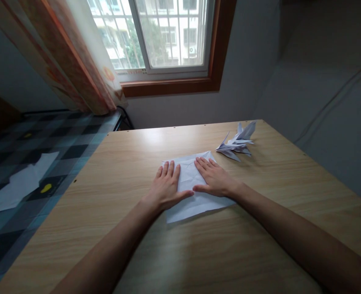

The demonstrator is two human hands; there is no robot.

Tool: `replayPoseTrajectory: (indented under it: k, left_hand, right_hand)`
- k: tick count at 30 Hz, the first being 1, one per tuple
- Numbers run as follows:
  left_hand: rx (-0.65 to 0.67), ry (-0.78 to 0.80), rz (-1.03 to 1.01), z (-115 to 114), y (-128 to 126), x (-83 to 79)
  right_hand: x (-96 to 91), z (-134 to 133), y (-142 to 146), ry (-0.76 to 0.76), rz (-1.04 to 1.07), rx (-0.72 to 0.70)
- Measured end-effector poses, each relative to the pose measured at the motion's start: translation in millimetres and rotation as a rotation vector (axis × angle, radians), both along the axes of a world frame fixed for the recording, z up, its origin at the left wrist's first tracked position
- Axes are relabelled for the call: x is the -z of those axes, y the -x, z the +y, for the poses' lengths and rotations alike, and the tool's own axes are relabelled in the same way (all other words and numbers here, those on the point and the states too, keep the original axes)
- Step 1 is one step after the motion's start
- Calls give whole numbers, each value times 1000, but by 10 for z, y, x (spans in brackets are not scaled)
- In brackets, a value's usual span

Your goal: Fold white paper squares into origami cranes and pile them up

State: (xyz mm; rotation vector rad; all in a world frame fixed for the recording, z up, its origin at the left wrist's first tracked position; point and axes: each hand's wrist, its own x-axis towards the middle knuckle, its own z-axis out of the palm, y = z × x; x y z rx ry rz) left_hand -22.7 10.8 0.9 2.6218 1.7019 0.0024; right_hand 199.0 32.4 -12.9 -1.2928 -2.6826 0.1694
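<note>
A white sheet of paper (195, 204) with crease lines lies on the wooden table (131, 163). My left hand (167, 184) presses flat on its left side, fingers pointing away from me and the thumb stretched inward. On the right side of the sheet my right hand (212, 177) also lies flat, its fingers angled toward the far edge. The two thumbs almost meet near the middle. Both palms cover parts of the paper. Beyond my right hand sits a cluster of pointed folded paper pieces (237, 142).
To the left is a surface with a checked cover (76, 130), with loose white papers (24, 181) on it. A patterned curtain (73, 53) hangs beside the barred window (171, 36). The table's far edge runs close to the wall (180, 108). A cable (336, 98) runs along the right wall.
</note>
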Motion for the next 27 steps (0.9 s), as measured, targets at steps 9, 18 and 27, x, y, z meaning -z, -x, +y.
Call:
replayPoseTrajectory:
  k: [9, 18, 27]
  left_hand:
    - [-61, 21, 79, 146, 252, -55]
    - [-177, -176, 17, -241, -125, -235]
    - [-263, 20, 23, -63, 410, -52]
  right_hand:
    - [39, -424, -626, -48, -43, -38]
    - [97, -627, -266, -48, 29, 57]
    - [74, -256, -42, -48, 562, 455]
